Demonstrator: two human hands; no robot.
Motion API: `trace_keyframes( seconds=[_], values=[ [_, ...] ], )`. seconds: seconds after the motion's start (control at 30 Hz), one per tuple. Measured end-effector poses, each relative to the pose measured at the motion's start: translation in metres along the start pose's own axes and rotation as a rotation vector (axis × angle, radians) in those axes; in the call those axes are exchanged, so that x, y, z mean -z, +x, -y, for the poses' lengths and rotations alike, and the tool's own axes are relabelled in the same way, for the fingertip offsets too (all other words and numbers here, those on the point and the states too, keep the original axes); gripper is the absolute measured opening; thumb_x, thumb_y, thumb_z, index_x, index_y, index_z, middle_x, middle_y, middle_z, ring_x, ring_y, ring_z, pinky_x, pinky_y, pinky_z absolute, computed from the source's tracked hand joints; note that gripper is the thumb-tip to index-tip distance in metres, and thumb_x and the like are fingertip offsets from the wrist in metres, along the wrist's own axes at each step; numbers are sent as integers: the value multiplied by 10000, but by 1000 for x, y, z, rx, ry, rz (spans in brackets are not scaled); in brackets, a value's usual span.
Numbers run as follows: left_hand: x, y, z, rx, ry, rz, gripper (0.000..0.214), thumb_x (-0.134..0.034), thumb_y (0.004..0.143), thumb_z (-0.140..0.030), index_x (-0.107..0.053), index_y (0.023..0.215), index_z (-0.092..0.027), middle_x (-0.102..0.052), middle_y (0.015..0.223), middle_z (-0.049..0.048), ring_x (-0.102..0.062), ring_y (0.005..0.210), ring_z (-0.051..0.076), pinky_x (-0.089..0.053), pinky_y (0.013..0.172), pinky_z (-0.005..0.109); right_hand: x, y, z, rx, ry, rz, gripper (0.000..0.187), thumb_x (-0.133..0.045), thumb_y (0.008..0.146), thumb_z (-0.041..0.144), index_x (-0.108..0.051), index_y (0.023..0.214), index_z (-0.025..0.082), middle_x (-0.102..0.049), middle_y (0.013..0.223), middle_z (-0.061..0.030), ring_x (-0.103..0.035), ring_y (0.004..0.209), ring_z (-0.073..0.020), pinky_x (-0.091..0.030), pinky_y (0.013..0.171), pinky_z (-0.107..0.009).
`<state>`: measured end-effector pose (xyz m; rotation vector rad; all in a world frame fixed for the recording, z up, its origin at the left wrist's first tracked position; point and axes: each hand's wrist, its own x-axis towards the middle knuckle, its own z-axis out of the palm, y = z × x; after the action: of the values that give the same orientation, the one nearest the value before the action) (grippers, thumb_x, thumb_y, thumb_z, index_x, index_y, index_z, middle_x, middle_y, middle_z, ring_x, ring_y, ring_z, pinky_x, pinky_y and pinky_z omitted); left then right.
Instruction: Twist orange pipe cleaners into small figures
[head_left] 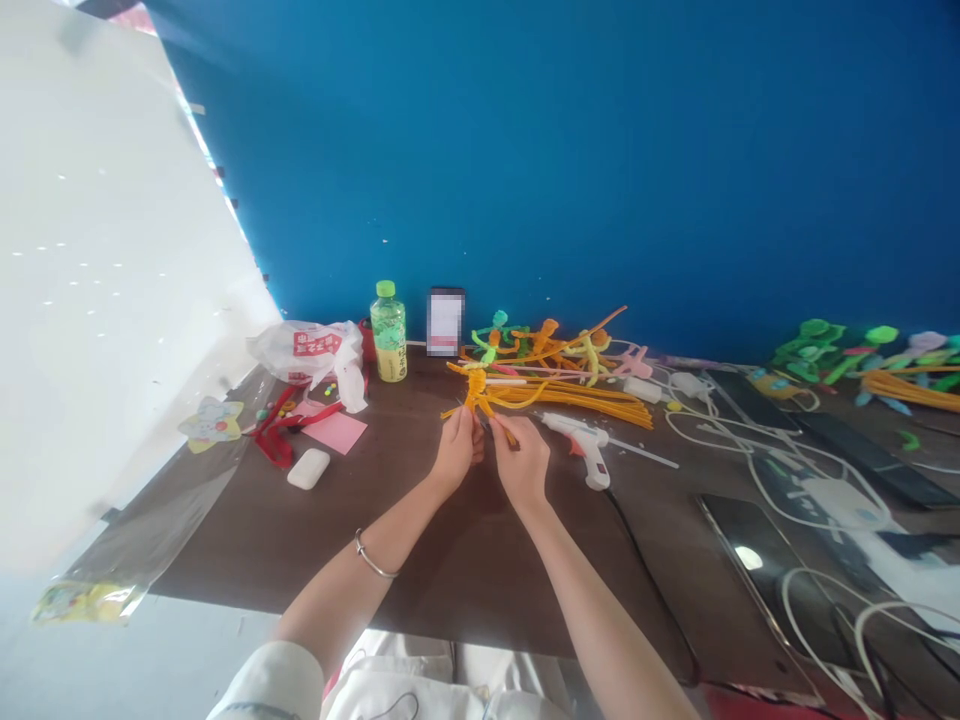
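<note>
Both my hands meet over the middle of a dark table (420,560). Between them is an orange pipe-cleaner figure (476,385) with its limbs spread downward. My left hand (456,448) is closed on the figure's left side, thumb and fingers pinched together. On the other side, my right hand (519,455) pinches another orange limb of it. Fingers hide the exact grip points. Just behind lies a bundle of loose orange pipe cleaners (600,400). A white glue gun (589,445) with a glue stick in it rests to the right of my right hand.
Behind stand a drink bottle (388,335), a phone (445,322) and several colourful pipe-cleaner figures (547,335). At left are a plastic bag (315,355), red-handled scissors or pliers (281,440), pink paper (336,430) and a white case (308,468). White cables (757,480) and a tablet (765,560) lie right.
</note>
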<state>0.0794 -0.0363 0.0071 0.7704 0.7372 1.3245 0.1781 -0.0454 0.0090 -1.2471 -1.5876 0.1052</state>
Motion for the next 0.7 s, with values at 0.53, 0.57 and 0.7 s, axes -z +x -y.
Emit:
trace_keyframes(
  seconds=[0.53,0.57,0.7],
  values=[
    [-2,-3,0,-45,51,-4,400,-465,773,-551,-366,660,-180,-318,513,-70,-222,362,16,-164,338,145,4,-2,5,-87,123,-9,196,-511,799,322,-645,786,178,-667,763,-60,-622,718,-176,-503,683,-299],
    [-2,-3,0,-51,54,-1,403,-464,772,-554,-364,659,-180,-314,511,-70,-218,361,17,-163,337,146,4,-2,6,-120,143,17,194,-518,790,325,-646,779,181,-669,758,-56,-624,711,-176,-504,676,-296],
    [-3,-4,2,-77,47,22,410,-459,769,-565,-355,660,-184,-284,491,-77,-201,362,21,-161,338,155,4,-4,9,-220,201,73,192,-539,766,329,-656,771,176,-684,767,-52,-635,707,-181,-507,677,-293]
  ],
)
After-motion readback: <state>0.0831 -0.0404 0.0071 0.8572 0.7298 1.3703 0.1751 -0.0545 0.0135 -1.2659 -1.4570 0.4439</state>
